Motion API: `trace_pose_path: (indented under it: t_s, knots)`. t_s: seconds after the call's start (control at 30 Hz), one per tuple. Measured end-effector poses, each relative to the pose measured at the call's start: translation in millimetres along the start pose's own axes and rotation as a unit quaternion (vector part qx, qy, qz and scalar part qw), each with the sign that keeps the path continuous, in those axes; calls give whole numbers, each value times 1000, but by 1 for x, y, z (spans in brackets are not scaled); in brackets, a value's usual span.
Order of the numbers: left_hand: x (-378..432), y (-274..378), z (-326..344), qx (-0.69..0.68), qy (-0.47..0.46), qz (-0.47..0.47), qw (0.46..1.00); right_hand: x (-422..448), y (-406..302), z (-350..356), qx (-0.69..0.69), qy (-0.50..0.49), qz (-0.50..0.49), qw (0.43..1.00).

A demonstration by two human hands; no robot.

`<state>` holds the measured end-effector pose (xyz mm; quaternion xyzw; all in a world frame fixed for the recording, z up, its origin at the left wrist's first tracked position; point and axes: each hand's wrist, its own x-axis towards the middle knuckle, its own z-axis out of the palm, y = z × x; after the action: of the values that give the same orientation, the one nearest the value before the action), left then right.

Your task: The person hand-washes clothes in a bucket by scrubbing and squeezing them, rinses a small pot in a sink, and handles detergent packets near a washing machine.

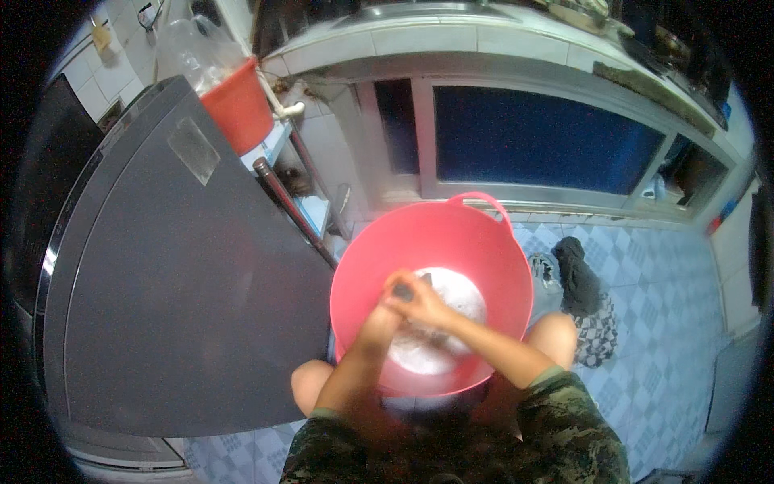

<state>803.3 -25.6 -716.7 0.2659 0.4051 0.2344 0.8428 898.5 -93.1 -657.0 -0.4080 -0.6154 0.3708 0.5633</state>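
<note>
A pink plastic tub (423,236) with a loop handle stands on the floor between my knees. White suds (456,296) float in its bottom. Over the tub my left hand (393,296) and my right hand (426,302) meet, fingers curled around a small dark piece of cloth (403,293). Both hands touch it, and part of it is hidden by the fingers. A darker, blurred patch shows in the suds below my wrists; I cannot tell what it is.
A dark grey refrigerator (199,290) fills the left side. Beyond it, an orange-red bucket (239,109) stands on a shelf rack (272,142). Dark cloth (577,275) and a checkered cloth (595,333) lie on blue tiles at right. A tiled counter (423,39) runs ahead above sliding cabinet doors (544,139).
</note>
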Motion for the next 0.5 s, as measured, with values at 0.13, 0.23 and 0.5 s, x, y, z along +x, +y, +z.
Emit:
trace_pose_path:
  t_s: [0.13, 0.23, 0.5]
  knots:
    - [19, -8, 41, 36, 108, -82, 990, 12, 23, -10, -196, 109, 61, 973]
    - [28, -12, 58, 7, 57, -94, 994, 32, 51, -50, -373, 137, 242, 885]
    - [64, -15, 7, -98, -44, -67, 992, 30, 94, -47, -404, 141, 127, 895]
